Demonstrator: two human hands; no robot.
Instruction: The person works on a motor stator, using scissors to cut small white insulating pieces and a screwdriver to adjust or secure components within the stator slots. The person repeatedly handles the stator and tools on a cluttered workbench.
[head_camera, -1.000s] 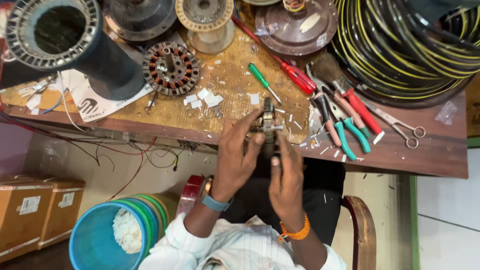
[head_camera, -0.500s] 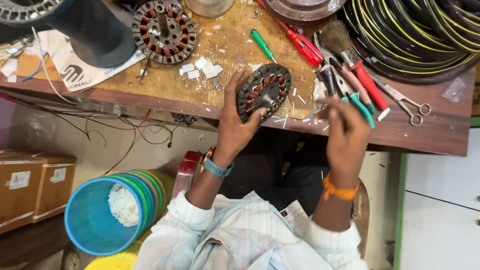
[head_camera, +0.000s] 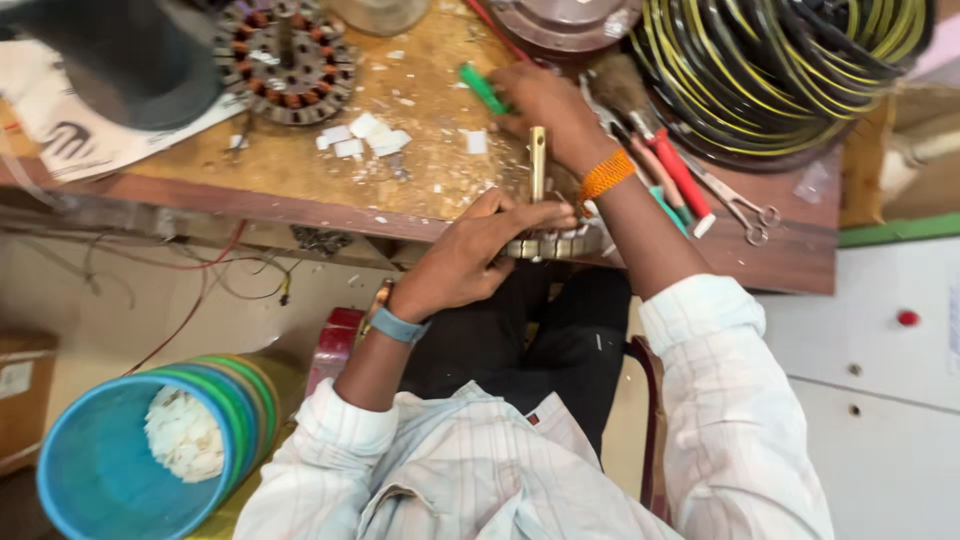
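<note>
My left hand grips a round metal stator at the near edge of the wooden workbench, held flat with its shaft standing up. My right hand reaches further onto the bench and closes around a green-handled screwdriver. An orange band circles my right wrist, a blue one my left. Small white paper pieces lie on the bench left of my hands.
A second stator with copper windings sits at the back left beside a dark cylinder. Red-handled tools, scissors and a big coil of yellow-black cable lie right. Stacked coloured buckets stand on the floor.
The stator has gone from tilted up in my left hand to flat at the bench edge. My right hand left the red and teal tools and reached over to the green screwdriver.
</note>
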